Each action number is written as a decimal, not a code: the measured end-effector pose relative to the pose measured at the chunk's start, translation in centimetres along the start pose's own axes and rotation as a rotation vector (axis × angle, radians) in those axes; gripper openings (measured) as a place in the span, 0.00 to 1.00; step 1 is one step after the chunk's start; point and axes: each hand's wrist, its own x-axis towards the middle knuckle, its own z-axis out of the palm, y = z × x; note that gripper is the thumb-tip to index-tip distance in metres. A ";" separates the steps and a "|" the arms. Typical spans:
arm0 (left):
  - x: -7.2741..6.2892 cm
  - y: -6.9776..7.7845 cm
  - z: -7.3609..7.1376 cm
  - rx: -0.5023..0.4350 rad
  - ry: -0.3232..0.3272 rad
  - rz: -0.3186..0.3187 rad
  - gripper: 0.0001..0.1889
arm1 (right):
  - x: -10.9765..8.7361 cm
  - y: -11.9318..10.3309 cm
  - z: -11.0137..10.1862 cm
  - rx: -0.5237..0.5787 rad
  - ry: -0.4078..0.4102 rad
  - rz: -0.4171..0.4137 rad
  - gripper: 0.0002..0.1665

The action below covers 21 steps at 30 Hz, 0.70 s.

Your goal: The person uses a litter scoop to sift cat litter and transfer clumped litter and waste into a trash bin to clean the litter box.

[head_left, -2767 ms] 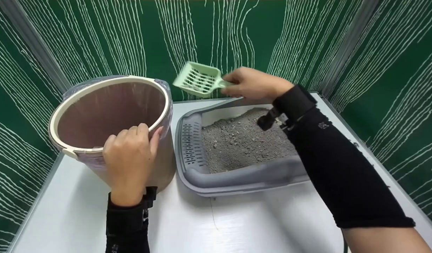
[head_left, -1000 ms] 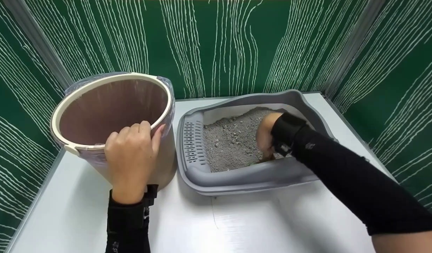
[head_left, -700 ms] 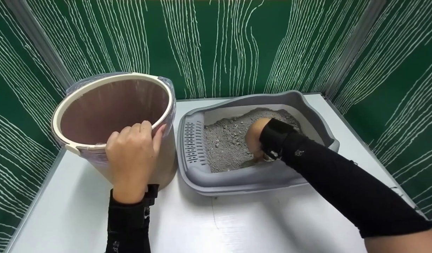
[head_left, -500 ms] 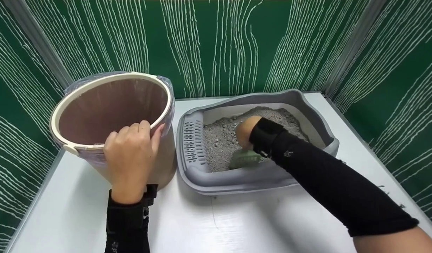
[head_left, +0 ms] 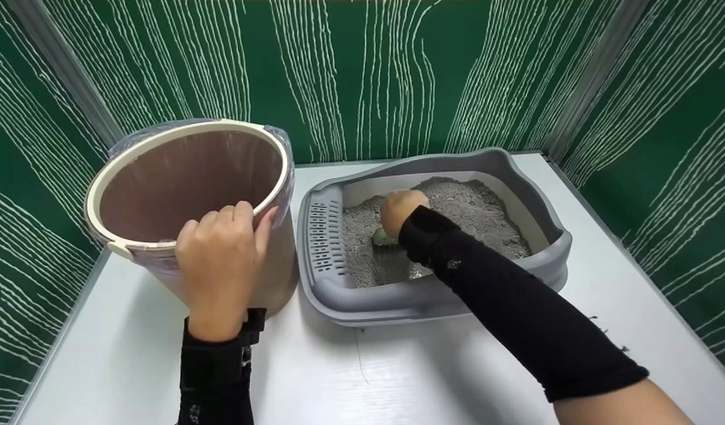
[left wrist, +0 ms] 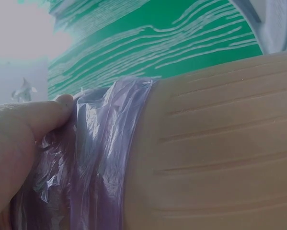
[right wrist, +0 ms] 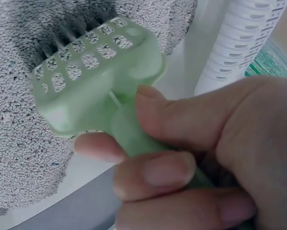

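Note:
My left hand (head_left: pixel 221 254) grips the near rim of a tall beige trash bin (head_left: pixel 277 277), fingers over the cream ring and thumb along the outside. A thin purple plastic bag (left wrist: pixel 102 143) is folded over that rim, under the thumb in the left wrist view. My right hand (head_left: pixel 400 211) holds a green slotted litter scoop (right wrist: pixel 90 81) by its handle, over the left part of the grey litter box (head_left: pixel 398 298). Grey litter (head_left: pixel 457 206) streams down through the scoop's slots. In the head view the hand and wrist cover much of the scoop.
Bin and box stand side by side on a white table (head_left: pixel 315 372), the box to the right. The box has a slotted ledge (head_left: pixel 324 236) at its left end and a raised back wall. Green panels (head_left: pixel 392 71) with white wavy lines enclose the table.
The scoop was held above the box, then went down into the litter at the right. It has since moved left and up, litter now falling from it. My left hand stays on the bin rim.

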 end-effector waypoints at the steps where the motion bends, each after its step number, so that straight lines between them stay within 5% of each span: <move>1: 0.0 0.0 0.0 0.002 0.000 -0.001 0.24 | 0.3 -0.1 0.1 0.022 -0.012 0.021 0.19; 11: 0.1 0.0 0.0 0.006 0.004 0.000 0.24 | 3.0 -1.2 2.0 0.264 -0.095 0.234 0.23; 17: 0.0 -0.1 0.0 0.001 -0.003 -0.003 0.24 | 3.7 -0.6 3.4 0.382 -0.176 0.245 0.30; 20: 0.0 0.0 0.0 0.001 -0.002 -0.005 0.24 | 5.6 0.7 5.6 0.453 -0.248 0.210 0.36; 21: 0.0 0.0 0.1 0.000 -0.002 -0.004 0.24 | 8.0 1.5 7.7 0.438 -0.270 0.176 0.34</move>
